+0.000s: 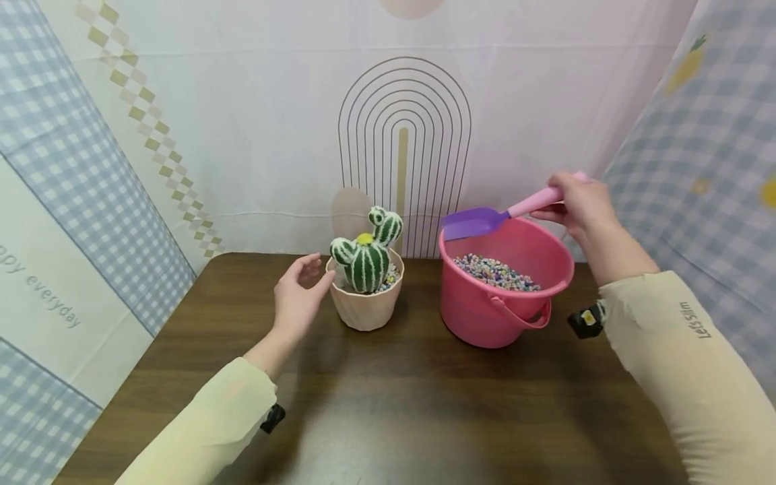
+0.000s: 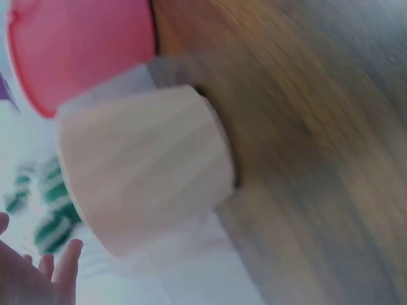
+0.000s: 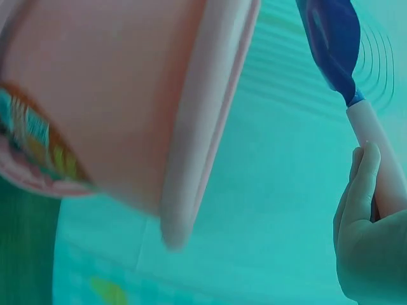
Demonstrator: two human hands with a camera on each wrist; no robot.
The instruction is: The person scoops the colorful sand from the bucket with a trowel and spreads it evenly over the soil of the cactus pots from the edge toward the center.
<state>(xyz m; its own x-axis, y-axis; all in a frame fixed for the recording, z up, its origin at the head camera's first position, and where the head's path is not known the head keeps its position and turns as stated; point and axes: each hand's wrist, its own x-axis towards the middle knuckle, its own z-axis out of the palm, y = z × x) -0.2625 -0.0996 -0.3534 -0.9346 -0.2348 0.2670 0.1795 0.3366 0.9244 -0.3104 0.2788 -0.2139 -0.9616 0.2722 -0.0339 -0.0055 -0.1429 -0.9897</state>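
Note:
My right hand [image 1: 583,205] grips the pink handle of a toy shovel [image 1: 475,222], its purple blade over the left rim of a pink bucket [image 1: 485,310]. Inside the bucket lies a bed of small multicoloured pebbles [image 1: 497,273]. To the left, a knitted green cactus [image 1: 368,267] with white stripes and a yellow top stands in a cream pot [image 1: 366,310], where some pebbles show at the right side. Beside the pot's left rim is my left hand [image 1: 297,293], fingers loosely bent and thumb near the rim. In the right wrist view the fingers wrap the shovel handle [image 3: 375,152].
Pot and bucket stand near the back edge of a dark wooden table [image 1: 388,404]. Behind it hangs a white printed cloth [image 1: 254,135]. A blue checked cloth [image 1: 715,168] hangs at the right, close to the right arm. The bucket's handle [image 1: 527,322] hangs down in front.

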